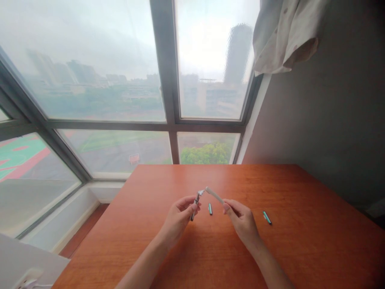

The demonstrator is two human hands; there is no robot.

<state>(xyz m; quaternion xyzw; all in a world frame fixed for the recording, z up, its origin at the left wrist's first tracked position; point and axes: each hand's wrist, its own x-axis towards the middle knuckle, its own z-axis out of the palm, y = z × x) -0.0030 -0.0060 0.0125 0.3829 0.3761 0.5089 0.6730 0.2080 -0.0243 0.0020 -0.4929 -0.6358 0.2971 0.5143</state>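
Above the middle of an orange-brown wooden table (300,192), my left hand (179,219) pinches a small dark pen-like part with a metal tip (197,199). My right hand (242,220) pinches the lower end of a slim white tube (214,194), which slants up to the left. The tube's upper end meets the metal tip of the dark part. A short green-and-dark piece (210,208) lies on the table between my hands. A second green piece (266,217) lies to the right of my right hand.
A large window with grey frames (168,124) stands just beyond the table's far edge. A grey wall (331,120) runs along the table's right side, and a white cloth (282,36) hangs at the top right. A white object (27,273) shows at the bottom left.
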